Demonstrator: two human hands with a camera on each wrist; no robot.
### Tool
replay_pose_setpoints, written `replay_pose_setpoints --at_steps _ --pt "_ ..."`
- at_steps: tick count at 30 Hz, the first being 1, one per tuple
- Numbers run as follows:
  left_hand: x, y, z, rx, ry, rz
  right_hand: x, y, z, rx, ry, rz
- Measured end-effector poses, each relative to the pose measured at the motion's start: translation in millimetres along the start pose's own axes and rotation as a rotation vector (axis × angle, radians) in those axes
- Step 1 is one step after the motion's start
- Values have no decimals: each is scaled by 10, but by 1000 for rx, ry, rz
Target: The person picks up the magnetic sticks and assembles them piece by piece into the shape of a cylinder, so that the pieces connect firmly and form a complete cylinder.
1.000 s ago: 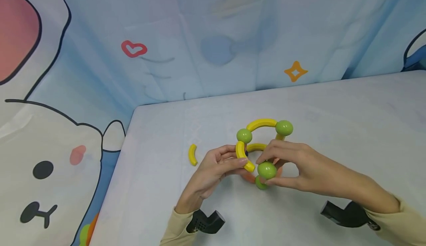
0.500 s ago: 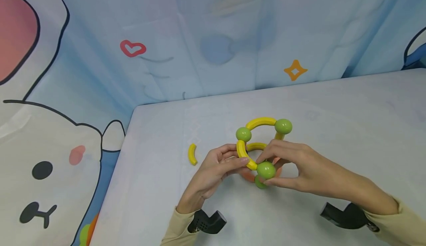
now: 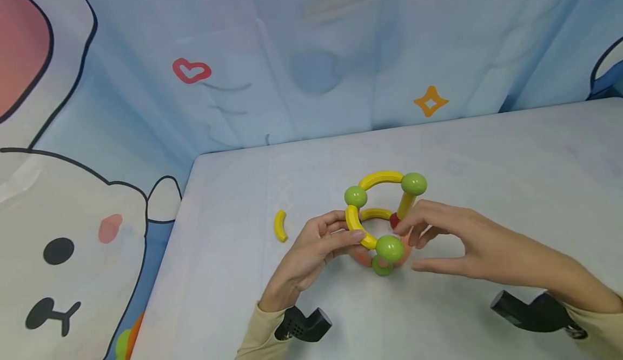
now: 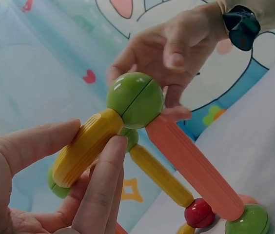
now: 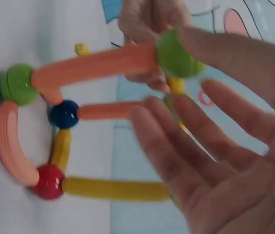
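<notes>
My left hand (image 3: 316, 252) pinches a curved yellow rod (image 3: 357, 227) between thumb and fingers. This rod is part of a standing frame of rods and balls. It joins a green ball (image 4: 135, 100) at the near top corner, which sits on an upright orange rod (image 4: 196, 168). Just right of that corner, my right hand (image 3: 457, 241) hovers with its fingers parted, nothing held. Further green balls (image 3: 413, 184) top the other corners. The base shows a blue ball (image 5: 64, 114), a red ball (image 5: 49, 182) and a green ball (image 5: 19, 84), linked by curved rods.
A loose curved yellow rod (image 3: 280, 226) lies on the pale tabletop (image 3: 233, 295), left of my left hand. Behind the table hangs a blue printed cloth (image 3: 292, 52). Each wrist wears a black camera (image 3: 304, 325).
The curved yellow rod's end has met the near green ball, closing the gap between them. Afterwards my right hand let go of that ball and drew back to the right. My left hand stayed put.
</notes>
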State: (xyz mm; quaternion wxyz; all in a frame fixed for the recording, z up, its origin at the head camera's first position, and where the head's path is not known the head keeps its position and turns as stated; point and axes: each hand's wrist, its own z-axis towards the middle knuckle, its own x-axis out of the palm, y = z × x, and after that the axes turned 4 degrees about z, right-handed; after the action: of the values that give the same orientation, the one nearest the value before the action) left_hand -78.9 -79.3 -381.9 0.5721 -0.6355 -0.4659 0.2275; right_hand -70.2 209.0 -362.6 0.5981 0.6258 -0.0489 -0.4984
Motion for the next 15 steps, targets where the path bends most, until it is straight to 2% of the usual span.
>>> replay_pose_setpoints --at_steps 4,6,8,10,13,15 --pt "-6 -4 1 -1 12 -9 -182 -227 -134 81 139 66" --pt "-10 -4 1 1 14 -15 -250 -390 -187 98 153 93" --pt "-15 2 5 1 15 -17 -279 -521 -222 115 97 67" --pt "-20 6 7 0 16 -19 -275 -617 -230 138 4 12" --pt "-26 10 11 0 17 -19 -245 -673 -187 182 -136 -74" --pt "-29 8 9 2 18 -19 -234 -680 -139 206 -189 -102"
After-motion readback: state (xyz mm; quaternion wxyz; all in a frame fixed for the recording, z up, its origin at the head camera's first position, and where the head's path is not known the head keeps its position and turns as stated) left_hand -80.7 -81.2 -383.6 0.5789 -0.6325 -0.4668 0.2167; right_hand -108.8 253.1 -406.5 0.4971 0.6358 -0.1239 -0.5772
